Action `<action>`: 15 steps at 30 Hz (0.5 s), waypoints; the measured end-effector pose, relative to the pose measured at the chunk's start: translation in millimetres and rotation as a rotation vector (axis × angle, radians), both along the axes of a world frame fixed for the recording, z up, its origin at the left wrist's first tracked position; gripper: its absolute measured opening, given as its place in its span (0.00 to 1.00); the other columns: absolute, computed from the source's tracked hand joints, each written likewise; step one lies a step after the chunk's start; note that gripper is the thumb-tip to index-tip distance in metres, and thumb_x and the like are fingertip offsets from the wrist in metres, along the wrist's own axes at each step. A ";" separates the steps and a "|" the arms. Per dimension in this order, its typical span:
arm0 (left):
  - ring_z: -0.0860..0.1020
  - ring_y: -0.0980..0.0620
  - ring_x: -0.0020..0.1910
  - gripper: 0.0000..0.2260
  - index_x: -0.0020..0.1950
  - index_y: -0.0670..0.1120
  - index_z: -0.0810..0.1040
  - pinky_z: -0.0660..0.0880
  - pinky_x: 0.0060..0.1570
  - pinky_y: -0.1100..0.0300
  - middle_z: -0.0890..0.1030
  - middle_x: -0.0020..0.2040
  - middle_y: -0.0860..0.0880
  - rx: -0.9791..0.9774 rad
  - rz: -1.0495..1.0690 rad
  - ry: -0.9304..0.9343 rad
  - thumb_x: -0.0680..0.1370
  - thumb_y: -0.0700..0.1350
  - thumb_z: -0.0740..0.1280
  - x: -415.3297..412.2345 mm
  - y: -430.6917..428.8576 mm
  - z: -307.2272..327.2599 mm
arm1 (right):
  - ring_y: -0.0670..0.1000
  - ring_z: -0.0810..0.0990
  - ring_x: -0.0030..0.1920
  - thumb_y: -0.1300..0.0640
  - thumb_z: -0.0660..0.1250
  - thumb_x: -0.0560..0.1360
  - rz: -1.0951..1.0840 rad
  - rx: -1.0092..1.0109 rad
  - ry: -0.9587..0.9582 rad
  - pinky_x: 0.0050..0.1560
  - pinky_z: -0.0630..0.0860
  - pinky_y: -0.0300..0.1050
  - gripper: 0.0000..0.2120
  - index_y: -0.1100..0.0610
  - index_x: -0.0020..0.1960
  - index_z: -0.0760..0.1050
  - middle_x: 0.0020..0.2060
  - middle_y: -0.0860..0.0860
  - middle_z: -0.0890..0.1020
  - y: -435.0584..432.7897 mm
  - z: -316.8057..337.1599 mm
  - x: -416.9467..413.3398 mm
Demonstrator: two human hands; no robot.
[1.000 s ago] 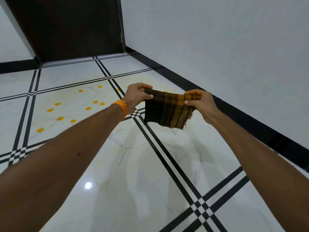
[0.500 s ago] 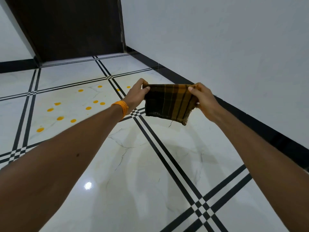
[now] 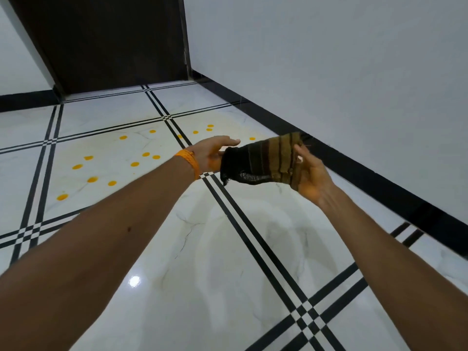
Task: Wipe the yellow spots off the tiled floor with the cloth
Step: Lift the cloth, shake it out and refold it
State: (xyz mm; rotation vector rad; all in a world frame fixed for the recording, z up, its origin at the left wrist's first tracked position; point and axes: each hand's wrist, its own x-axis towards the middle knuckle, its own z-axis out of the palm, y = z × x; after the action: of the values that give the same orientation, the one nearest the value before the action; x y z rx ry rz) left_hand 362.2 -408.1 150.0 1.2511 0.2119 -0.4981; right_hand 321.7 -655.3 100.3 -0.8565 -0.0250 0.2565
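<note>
Cloth, seemingly soft and light, is pressed between left hand and right hand, fingers straight; best pinched at corners.

A band of orange threads wraps the wrist of the left hand; both forearms are bare
</note>
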 end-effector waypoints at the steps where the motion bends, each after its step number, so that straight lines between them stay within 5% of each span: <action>1: 0.81 0.42 0.51 0.20 0.66 0.45 0.72 0.83 0.39 0.51 0.78 0.58 0.38 -0.002 -0.037 -0.035 0.76 0.35 0.69 1.4 1.0 1.2 | 0.58 0.83 0.59 0.58 0.63 0.82 -0.008 -0.072 -0.024 0.57 0.81 0.57 0.19 0.55 0.72 0.70 0.61 0.58 0.82 0.6 -0.8 0.0; 3: 0.80 0.43 0.54 0.23 0.69 0.46 0.72 0.82 0.44 0.53 0.77 0.61 0.38 0.053 -0.098 -0.106 0.75 0.31 0.68 3.8 -0.4 0.8 | 0.58 0.82 0.60 0.62 0.64 0.80 -0.043 -0.199 -0.025 0.62 0.78 0.59 0.26 0.46 0.76 0.67 0.63 0.60 0.81 2.3 0.3 1.4; 6: 0.78 0.42 0.56 0.24 0.69 0.46 0.74 0.80 0.53 0.51 0.75 0.62 0.39 0.134 -0.119 -0.157 0.75 0.28 0.66 7.6 -0.5 -0.2 | 0.56 0.83 0.51 0.68 0.63 0.79 -0.091 -0.292 -0.051 0.53 0.81 0.55 0.29 0.42 0.73 0.70 0.56 0.60 0.82 -1.0 9.9 5.3; 10: 0.78 0.43 0.57 0.21 0.63 0.44 0.79 0.81 0.49 0.54 0.78 0.59 0.42 0.291 -0.183 -0.266 0.73 0.29 0.69 7.2 9.4 3.8 | 0.57 0.78 0.55 0.71 0.61 0.76 -0.132 -0.461 -0.106 0.51 0.81 0.49 0.24 0.52 0.67 0.78 0.53 0.57 0.77 -9.8 14.5 12.1; 13: 0.77 0.44 0.58 0.19 0.56 0.42 0.83 0.77 0.50 0.59 0.79 0.58 0.45 0.573 -0.172 -0.434 0.68 0.28 0.74 3.5 13.8 3.7 | 0.58 0.81 0.57 0.70 0.68 0.75 -0.190 -0.622 -0.144 0.59 0.81 0.51 0.17 0.59 0.62 0.81 0.52 0.57 0.81 -11.9 13.6 10.9; 15: 0.75 0.44 0.60 0.18 0.52 0.44 0.84 0.74 0.55 0.57 0.78 0.59 0.45 0.693 -0.111 -0.492 0.66 0.29 0.76 5.7 15.0 -0.5 | 0.58 0.83 0.57 0.70 0.73 0.73 -0.236 -0.715 -0.177 0.55 0.83 0.50 0.17 0.59 0.60 0.81 0.52 0.57 0.83 -10.2 13.6 9.0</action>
State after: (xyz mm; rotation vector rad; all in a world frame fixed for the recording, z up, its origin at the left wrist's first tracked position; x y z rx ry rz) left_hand 368.0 -393.1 149.6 2.0278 -0.1189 -0.1924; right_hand 330.8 -665.5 113.9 -1.5795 0.0045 -0.0449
